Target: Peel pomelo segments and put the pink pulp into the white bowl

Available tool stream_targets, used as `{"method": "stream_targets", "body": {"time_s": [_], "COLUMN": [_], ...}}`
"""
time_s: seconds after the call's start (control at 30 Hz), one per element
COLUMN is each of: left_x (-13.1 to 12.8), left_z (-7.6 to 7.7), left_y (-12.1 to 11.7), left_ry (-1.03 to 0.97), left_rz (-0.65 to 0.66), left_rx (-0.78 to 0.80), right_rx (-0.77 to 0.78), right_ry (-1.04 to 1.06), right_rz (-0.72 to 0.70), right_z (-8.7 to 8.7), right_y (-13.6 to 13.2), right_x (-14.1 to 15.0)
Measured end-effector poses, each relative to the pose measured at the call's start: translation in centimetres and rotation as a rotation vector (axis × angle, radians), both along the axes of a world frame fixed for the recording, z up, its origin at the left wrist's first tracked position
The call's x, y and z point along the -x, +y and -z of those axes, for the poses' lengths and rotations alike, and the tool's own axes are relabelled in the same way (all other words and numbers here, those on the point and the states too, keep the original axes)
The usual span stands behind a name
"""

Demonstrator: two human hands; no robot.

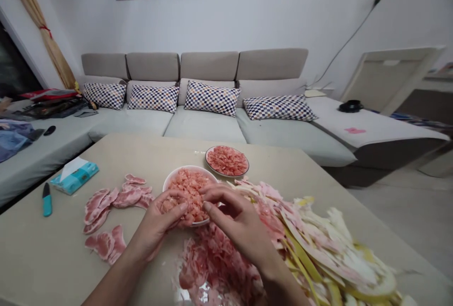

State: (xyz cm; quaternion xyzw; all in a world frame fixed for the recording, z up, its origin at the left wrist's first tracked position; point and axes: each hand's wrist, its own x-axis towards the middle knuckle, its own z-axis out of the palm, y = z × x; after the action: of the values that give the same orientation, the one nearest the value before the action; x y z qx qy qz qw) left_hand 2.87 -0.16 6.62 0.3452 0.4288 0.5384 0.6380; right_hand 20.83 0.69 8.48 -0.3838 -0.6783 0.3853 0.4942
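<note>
A white bowl (172,174) is heaped with loose pink pomelo flesh (191,188). Over its left side, my left hand (159,221) is closed, with a piece of pomelo flesh (169,204) at the fingertips. On the bowl's right side, my right hand (235,219) has its thumb and fingers bent together; whatever they pinch is too small to tell. Left of the bowl lie several unopened-looking pomelo segments (101,207), with more segments (108,243) nearer me. Below my right hand spreads a pile of torn pink membranes (219,268).
Pomelo peel (318,249) in yellow and white strips covers the table's right side. A dark-rimmed plate (211,166) of pink flesh stands behind the bowl. At the left lie a teal-handled knife (47,202) and a tissue pack (75,176). A sofa (205,124) runs behind the table.
</note>
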Motion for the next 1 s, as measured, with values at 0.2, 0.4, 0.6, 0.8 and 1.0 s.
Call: {"method": "stream_targets", "body": {"time_s": [0.2,0.4,0.6,0.8,1.0], "left_x": [0.1,0.1,0.5,0.8,0.6], "left_z": [0.2,0.8,0.9,0.2,0.6], "left_y": [-0.3,-0.1,0.1,-0.5,-0.5], "left_ry": [0.008,-0.013,0.134,0.266,0.214], "left_rz": [0.136,0.058,0.018,0.103,0.131], "left_rx": [-0.033,-0.013,-0.158,-0.229,-0.203], "right_rx": [0.372,0.239,0.041,0.039,-0.048], "right_ry": [0.279,0.003,-0.322,-0.266,-0.181], "right_rz": [-0.249,-0.048,0.008,0.054,0.050], "right_z": [0.4,0.1,0.4,0.2,0.2], "right_y": [0.0,-0.4,-0.6,-0.6,-0.7], "right_x": [0.7,0.7,0.4,0.8,1.1]}}
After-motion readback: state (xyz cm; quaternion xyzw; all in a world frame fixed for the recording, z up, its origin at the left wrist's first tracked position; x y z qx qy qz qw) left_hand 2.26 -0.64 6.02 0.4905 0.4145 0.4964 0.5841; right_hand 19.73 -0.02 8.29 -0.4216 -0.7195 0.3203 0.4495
